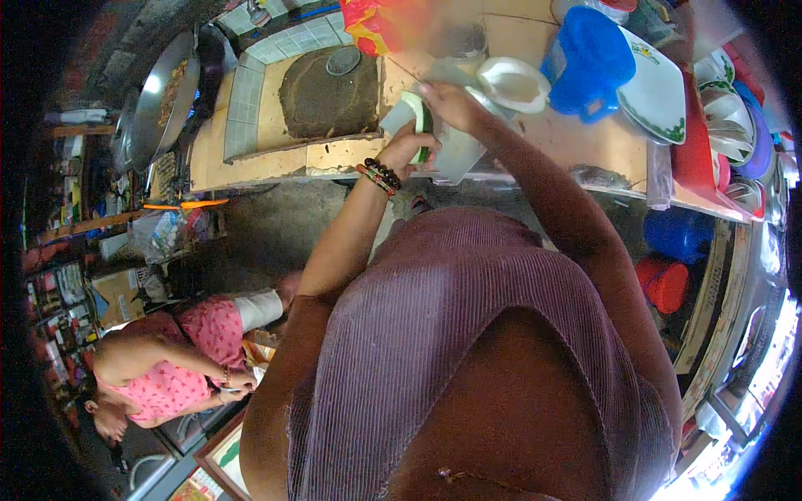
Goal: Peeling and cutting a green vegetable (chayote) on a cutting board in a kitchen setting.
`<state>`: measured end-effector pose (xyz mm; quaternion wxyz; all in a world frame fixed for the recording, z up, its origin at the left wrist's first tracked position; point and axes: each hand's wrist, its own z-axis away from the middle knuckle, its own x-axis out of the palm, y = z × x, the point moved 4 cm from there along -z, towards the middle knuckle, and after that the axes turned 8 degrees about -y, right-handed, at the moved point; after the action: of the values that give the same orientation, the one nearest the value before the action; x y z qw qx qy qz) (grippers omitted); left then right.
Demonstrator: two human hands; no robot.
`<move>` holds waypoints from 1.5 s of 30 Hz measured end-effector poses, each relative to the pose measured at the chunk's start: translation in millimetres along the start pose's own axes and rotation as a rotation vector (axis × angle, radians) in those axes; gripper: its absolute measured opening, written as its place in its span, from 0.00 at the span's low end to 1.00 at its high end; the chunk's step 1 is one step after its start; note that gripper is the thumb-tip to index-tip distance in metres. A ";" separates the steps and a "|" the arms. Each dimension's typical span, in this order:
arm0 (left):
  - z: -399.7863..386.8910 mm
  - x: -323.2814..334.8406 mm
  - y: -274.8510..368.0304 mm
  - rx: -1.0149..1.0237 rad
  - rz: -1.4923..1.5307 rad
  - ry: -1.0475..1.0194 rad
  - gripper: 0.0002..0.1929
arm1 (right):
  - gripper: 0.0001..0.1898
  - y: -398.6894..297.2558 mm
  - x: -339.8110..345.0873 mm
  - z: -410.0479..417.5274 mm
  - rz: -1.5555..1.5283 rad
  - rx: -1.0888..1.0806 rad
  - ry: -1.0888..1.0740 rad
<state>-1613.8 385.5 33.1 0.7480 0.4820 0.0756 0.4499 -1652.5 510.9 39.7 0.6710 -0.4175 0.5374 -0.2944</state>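
Note:
My left hand [407,150], with beaded bracelets at its wrist, grips a long wedge of green-skinned, pale-fleshed vegetable [421,119], perhaps squash or cucumber. Close by at the wedge's upper end is my right hand [452,105], its fingers closed on what looks like a thin knife [404,70] that points up and left. The handle is hidden in the fingers. Below both hands a pale, greyish board or sheet [460,156] reaches over the counter's front edge. A white oval dish [514,84] stands just beyond my right hand.
Left of my hands is a stained, tile-edged basin [329,94]; farther left, a wok [166,94] contains browned food. A blue pitcher [589,56], white plates [655,87] and a red dish rack [695,125] stand right. Another person [182,369] in pink is at lower left.

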 end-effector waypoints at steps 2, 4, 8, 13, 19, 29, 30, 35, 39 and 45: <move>0.4 -5.6 -0.4 -0.005 -0.022 0.096 0.15 | 0.20 10.0 1.8 14.4 0.095 -0.126 0.086; 2.3 -17.9 -2.0 0.010 -0.105 0.166 0.15 | 0.17 -3.8 2.7 36.2 0.343 -0.402 0.151; 1.1 -24.7 0.2 0.097 -0.214 0.165 0.14 | 0.20 -16.8 9.8 67.3 0.175 -0.173 -0.085; -2.6 -14.6 -2.0 0.088 -0.238 0.059 0.15 | 0.22 -24.1 13.6 83.4 0.028 -0.184 -0.066; 2.1 6.4 4.6 0.066 -0.144 0.060 0.14 | 0.22 -19.3 9.9 80.9 0.154 -0.144 -0.013; 0.1 10.9 1.3 0.003 -0.195 0.113 0.11 | 0.21 -24.3 8.5 77.2 0.157 -0.150 0.091; -1.6 10.4 -0.7 0.029 -0.195 0.098 0.11 | 0.21 -24.6 8.8 75.8 0.157 -0.149 0.092; -7.3 4.7 -9.2 0.087 -0.195 0.070 0.12 | 0.18 -24.9 11.7 70.5 0.114 -0.090 0.055; -6.9 7.6 -6.8 0.122 -0.133 0.087 0.12 | 0.18 -25.0 14.1 68.0 0.086 -0.070 0.057; -12.6 5.0 -30.0 0.161 -0.258 0.063 0.10 | 0.17 -13.3 18.9 56.3 -0.020 -0.046 0.017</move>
<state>-1599.7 393.6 4.5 0.7558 0.5122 0.1960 0.3577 -1592.6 502.3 46.6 0.6534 -0.4359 0.5455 -0.2923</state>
